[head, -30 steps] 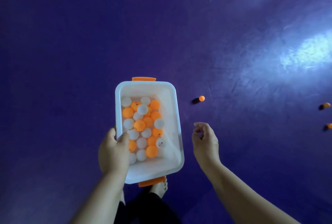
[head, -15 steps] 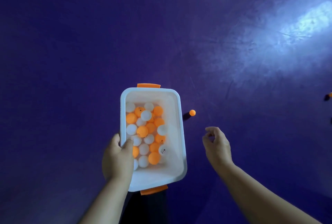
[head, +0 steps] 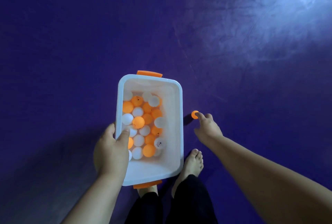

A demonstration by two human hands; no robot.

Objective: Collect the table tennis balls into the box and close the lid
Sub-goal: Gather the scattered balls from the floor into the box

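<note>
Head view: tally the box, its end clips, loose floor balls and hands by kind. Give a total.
White plastic box: 1
Orange plastic end clips: 2
Loose orange table tennis ball: 1
Left hand, right hand: 2
Total: 6

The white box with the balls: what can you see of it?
The white box is a rectangular, open-topped tub of smooth plastic with rounded corners and an orange clip at each short end. No lid shows. It holds orange and white balls. The left hand grips its left rim, thumb inside, above the purple floor.
</note>
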